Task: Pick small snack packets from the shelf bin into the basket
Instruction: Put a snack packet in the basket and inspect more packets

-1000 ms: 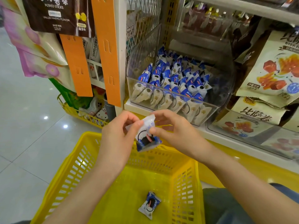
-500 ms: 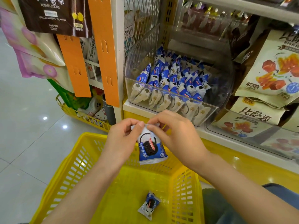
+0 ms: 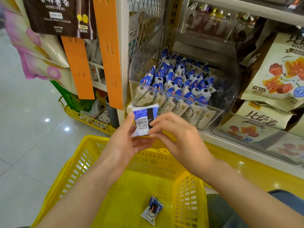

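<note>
Grip: both hands hold a single snack packet (image 3: 144, 120). The left hand (image 3: 123, 143) cradles it from behind, with the thumb on its left edge. The right hand (image 3: 179, 139) pinches its right edge with curled fingertips.
Held packet: it stands upright above the far rim of the basket (image 3: 69, 165), in front of the shelf bin (image 3: 205, 119), and touches neither.
Change: half a second ago the printed front with the biscuit picture faced the camera and hung below the fingers. Now the packet is turned over and sits higher in the fingers, with its barcode and back seam toward the person.
Meaning: this looks like a check of the packet, not a drop. Its release into the basket is not yet done.
Packet in basket (image 3: 152, 210): it lies flat on the basket floor near the right wall, where it lay a second ago.
Bin stock (image 3: 179, 86): blue-and-white packets of the same kind stand on end in close rows. They overlap too much for an exact count, but there are plainly dozens.
Count: one packet in the hands, one in the basket, one basket, one clear bin.
Progress: early, judging by the lone packet delivered. The second hangs over the basket, so letting go should land it inside.
</note>
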Tool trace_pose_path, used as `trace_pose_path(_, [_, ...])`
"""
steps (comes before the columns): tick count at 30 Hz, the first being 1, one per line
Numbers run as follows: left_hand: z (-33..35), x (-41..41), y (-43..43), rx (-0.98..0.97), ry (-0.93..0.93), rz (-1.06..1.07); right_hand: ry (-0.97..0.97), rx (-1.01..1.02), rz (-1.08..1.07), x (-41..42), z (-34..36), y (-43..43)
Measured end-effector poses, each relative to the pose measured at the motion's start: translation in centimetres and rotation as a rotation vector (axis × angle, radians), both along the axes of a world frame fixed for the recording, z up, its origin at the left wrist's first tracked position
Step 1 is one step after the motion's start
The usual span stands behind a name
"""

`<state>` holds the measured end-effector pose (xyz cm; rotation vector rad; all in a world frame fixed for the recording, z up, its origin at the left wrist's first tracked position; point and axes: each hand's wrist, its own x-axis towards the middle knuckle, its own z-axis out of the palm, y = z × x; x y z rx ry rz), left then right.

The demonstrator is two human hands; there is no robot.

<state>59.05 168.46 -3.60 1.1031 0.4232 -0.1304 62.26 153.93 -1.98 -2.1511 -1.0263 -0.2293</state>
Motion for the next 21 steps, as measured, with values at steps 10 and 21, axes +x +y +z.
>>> trace_pose_path(10, [0.1,-0.5,-0.5,0.402,-0.144,-0.009,0.697,0.236,-0.233,1.0,-0.5,0.5])
trace_pose_path(21, [-1.7,-0.7,-1.0,0.957,-0.349,0.038,0.739,0.318,-0.291,0.9,-1.4,0.9])
